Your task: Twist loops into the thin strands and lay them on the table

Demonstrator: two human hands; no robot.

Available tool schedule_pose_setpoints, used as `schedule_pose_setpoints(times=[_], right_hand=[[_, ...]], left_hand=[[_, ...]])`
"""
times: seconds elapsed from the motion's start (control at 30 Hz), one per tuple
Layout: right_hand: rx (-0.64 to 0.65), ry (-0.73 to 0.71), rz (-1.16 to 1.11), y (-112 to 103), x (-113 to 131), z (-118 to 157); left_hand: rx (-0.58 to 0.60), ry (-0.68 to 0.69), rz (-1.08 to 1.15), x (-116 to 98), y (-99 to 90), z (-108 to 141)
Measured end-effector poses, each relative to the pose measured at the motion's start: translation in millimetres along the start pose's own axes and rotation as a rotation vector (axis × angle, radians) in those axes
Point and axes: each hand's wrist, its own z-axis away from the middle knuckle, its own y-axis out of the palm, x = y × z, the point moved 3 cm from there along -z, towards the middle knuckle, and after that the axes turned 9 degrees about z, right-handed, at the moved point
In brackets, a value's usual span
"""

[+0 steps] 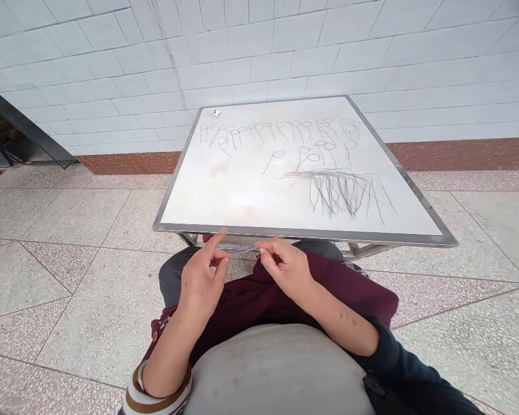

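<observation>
My left hand (204, 276) is in front of the table's near edge, thumb and middle finger pinched together, index finger pointing up. My right hand (285, 265) faces it, thumb and index finger closed. Between the fingertips runs a thin, pale-looking wire (245, 250); each hand seems to grip one end, though its full length is hard to see. On the white tabletop (207, 196) lie several thin dark wires with a loop at one end (278, 154), in rough rows. A tangled pile of loose, slightly wavy wires (341, 190) lies at the right.
A small white and red object (217, 113) sits at the table's far left corner. A metal rim (406, 173) borders the tabletop, which stands near a white tiled wall (251, 52). Maroon cloth (341, 282) covers my lap. Stone floor (90, 300) surrounds the table.
</observation>
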Motion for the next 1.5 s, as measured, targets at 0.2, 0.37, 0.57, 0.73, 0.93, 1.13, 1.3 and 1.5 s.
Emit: schedule_pose_setpoints(times=[0.2, 0.37, 0.57, 0.73, 0.93, 1.13, 1.3, 1.5], right_hand=[[-0.026, 0.073, 0.014, -3, -7, -1], [-0.077, 0.108, 0.065, -8, -16, -6], [-0.033, -0.221, 0.068, -5, 1, -5], [0.065, -0.223, -0.032, -1, 7, 1], [0.074, -0.148, -0.183, 3, 7, 4], [0.146, -0.132, -0.276, 3, 10, 2], [0.131, -0.047, -0.402, 6, 12, 6], [0.148, -0.012, -0.452, 11, 15, 8]], left_hand=[[-0.088, 0.004, -0.103, 8, -10.8, -1], [-0.258, -0.032, -0.22, 6, -37.3, -4], [0.002, 0.108, -0.153, -32, -2.4, -2], [0.111, 0.087, -0.012, -41, 24.3, -3], [0.108, 0.004, 0.133, -34, 21.5, -4], [0.018, -0.006, 0.247, -31, 22.3, -4], [-0.03, -0.044, 0.379, -33, 23.8, -1], [-0.002, -0.082, 0.403, -32, 20.9, -1]])
